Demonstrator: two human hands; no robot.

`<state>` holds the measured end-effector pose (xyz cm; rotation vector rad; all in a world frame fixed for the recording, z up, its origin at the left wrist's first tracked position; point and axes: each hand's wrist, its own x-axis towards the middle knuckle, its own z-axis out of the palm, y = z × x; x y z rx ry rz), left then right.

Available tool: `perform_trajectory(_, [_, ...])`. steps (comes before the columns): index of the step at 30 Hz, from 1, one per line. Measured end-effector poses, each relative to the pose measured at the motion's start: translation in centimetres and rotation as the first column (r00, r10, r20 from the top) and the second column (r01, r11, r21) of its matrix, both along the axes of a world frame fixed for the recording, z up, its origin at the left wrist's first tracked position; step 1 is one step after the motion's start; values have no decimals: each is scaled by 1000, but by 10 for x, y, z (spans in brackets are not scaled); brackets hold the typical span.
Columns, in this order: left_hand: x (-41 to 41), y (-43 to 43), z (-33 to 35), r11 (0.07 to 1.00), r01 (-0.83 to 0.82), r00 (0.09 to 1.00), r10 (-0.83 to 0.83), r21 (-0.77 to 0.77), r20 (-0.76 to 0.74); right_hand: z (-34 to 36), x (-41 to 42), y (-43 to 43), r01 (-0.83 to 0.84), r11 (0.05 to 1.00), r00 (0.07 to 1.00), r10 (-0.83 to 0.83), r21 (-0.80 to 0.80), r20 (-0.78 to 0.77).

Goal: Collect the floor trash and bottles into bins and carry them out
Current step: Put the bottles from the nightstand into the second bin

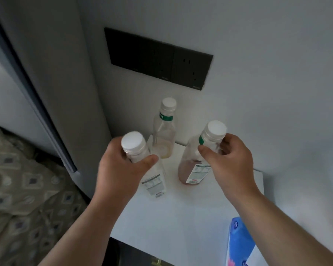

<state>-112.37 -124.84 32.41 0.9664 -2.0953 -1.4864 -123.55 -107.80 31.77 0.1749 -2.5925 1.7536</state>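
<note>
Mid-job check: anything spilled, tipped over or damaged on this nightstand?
No spill or damage shows on the white table. The left hand tilts the clear bottle and the right hand the reddish bottle, both capped. The rear bottle stands upright.

Left grip is curling round the neck of the clear bottle, just under its white cap, with the thumb lying across the near side; the bottle is tilting, its base pointing toward the right grip. The right grip is pinching the neck of the red-filled bottle below its white cap and green band; this bottle is leaning too. Between the two grips and just beyond them, the third bottle is standing upright on the white worktop, a trace of yellowish liquid sitting at its bottom. Farther beyond, a black socket panel is sitting on the wall. Nearer than the right grip, a blue pack is lying at the worktop's edge. Left of the left grip, patterned bedding is showing.
</note>
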Motion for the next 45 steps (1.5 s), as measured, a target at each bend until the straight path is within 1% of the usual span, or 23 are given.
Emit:
perform_trajectory(3, [28, -29, 24, 998, -50, 991, 53, 30, -125, 23, 15, -13, -62, 995, 998, 59, -76, -36])
perform_trajectory(6, [64, -58, 36, 994, -79, 972, 93, 73, -214, 40, 38, -38, -213, 961, 977, 213, -177, -21])
perform_trajectory(9, [107, -84, 31, 991, -112, 966, 126, 75, -226, 39, 70, -69, -354, 909, 928, 371, -222, 41])
perform_trajectory(12, [157, -104, 12, 983, -160, 961, 176, 88, -215, 20, 108, -99, -436, 853, 871, 480, -286, 105])
perform_trajectory(16, [212, -119, -23, 953, -277, 951, 290, 119, -105, -21, 154, -134, -472, 825, 816, 543, -310, 201])
perform_trajectory(19, [241, -132, -60, 928, -365, 931, 363, 71, 30, -53, 184, -155, -492, 830, 796, 551, -263, 252])
perform_trajectory(24, [266, -144, -125, 900, -408, 910, 388, 150, 148, -105, 221, -178, -552, 825, 781, 562, -121, 271])
perform_trajectory(26, [269, -145, -147, 896, -424, 897, 396, 130, 198, -127, 228, -185, -562, 825, 788, 555, -55, 268])
perform_trajectory(28, [270, -145, -169, 899, -423, 888, 387, 110, 250, -149, 234, -191, -565, 825, 788, 542, -8, 291])
perform_trajectory(34, [261, -134, -232, 905, -403, 880, 344, 132, 329, -215, 247, -204, -553, 830, 796, 501, 72, 340])
perform_trajectory(37, [257, -131, -264, 903, -393, 874, 309, 174, 374, -245, 246, -205, -559, 824, 782, 488, 92, 388])
perform_trajectory(40, [254, -127, -292, 904, -374, 872, 268, 206, 409, -270, 243, -206, -580, 805, 766, 486, 126, 420])
perform_trajectory(45, [254, -125, -325, 929, -330, 849, 214, 168, 484, -307, 240, -208, -636, 744, 724, 482, 205, 493])
